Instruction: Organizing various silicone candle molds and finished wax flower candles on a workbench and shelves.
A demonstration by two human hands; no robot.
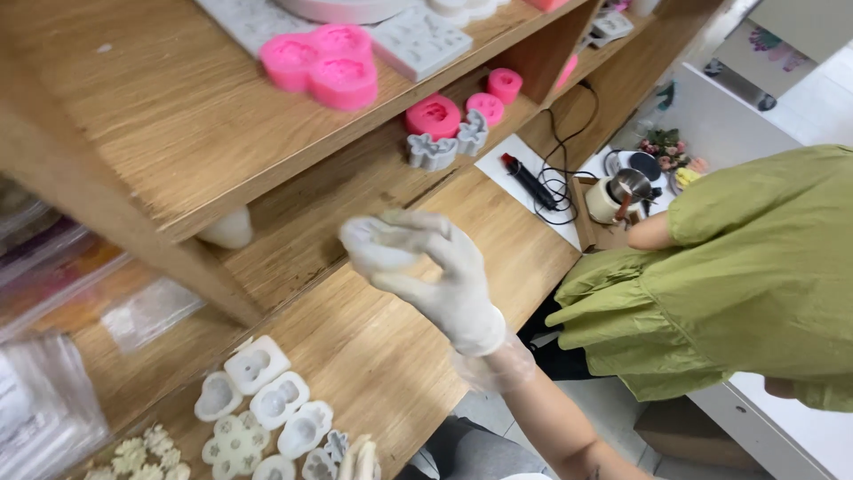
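Head cam | your gloved right hand [444, 276] pinches a small white mould [373, 247], raised over the wooden bench [400, 356] | left hand [360, 460] barely in view, grip unclear | more white moulds [267, 404] lie bottom-left | co-worker in green [737, 276] at right

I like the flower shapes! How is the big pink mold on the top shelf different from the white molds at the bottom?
The pink mold is bright pink; the white molds are pale white. The pink mold is one chunky piece with three round lobes and sits on the upper shelf, while the white molds are several smaller separate pieces on the lower surface. Both look like soft molds with hollow shapes.
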